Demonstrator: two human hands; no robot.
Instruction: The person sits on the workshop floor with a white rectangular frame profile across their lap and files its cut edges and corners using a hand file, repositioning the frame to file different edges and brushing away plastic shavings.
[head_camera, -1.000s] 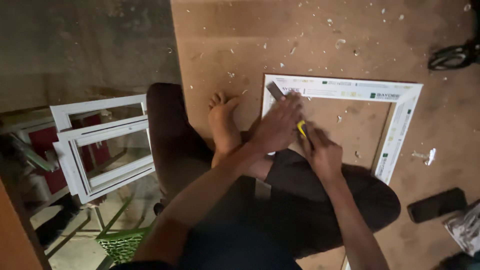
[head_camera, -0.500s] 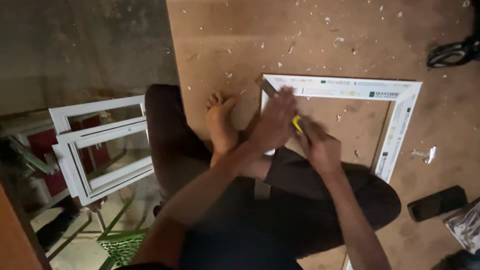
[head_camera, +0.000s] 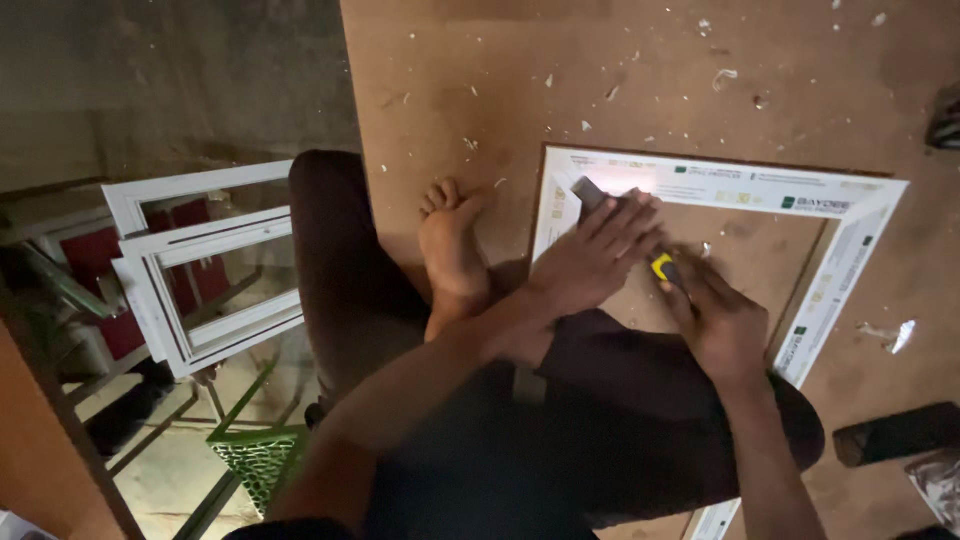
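White rectangular plastic window frame (head_camera: 700, 185): smooth, slightly glossy, covered by printed protective film. Brown flat fibreboard table (head_camera: 480, 70): matt, fine-grained, strewn with pale plastic shavings. Yellow-handled tool (head_camera: 662, 267): plastic handle looks smooth; blade material cannot be told. Stacked white plastic frames (head_camera: 190, 290): smooth, satin sheen. Green mesh plastic basket (head_camera: 260, 460): perforated, matt.

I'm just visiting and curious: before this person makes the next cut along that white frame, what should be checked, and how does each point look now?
1. Left hand pressing the white frame flat: ok.
2. Right hand gripping the yellow-handled tool: ok.
3. Left fingers away from the tool's tip: not ok, they lie right beside it.
4. Bare foot away from the tool: ok.
5. Tool's edge condition: cannot tell, hidden.
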